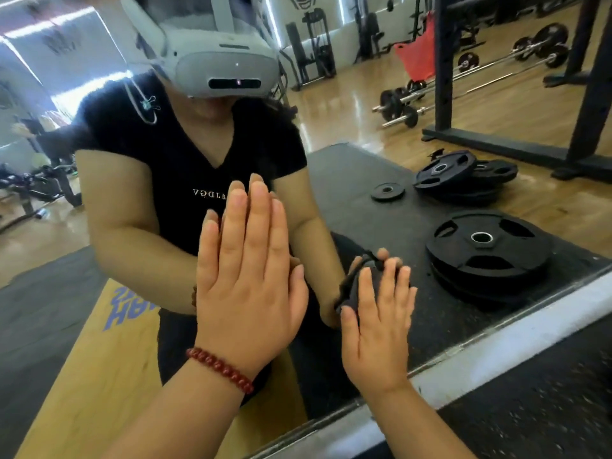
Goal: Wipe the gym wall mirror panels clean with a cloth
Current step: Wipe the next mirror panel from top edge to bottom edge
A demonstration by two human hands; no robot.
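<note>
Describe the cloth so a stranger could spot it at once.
Start at the mirror that fills the view, then drop to its lower edge, where two hands lie flat on the glass. The cloth is the small black wad under the right hand; the left hand, with a red bead bracelet, covers nothing.

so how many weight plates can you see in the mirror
About 5, all reflections: a small plate lying alone, a leaning plate on another plate behind it, and a big near plate stacked on a lower plate. More may be hidden in the piles.
</note>
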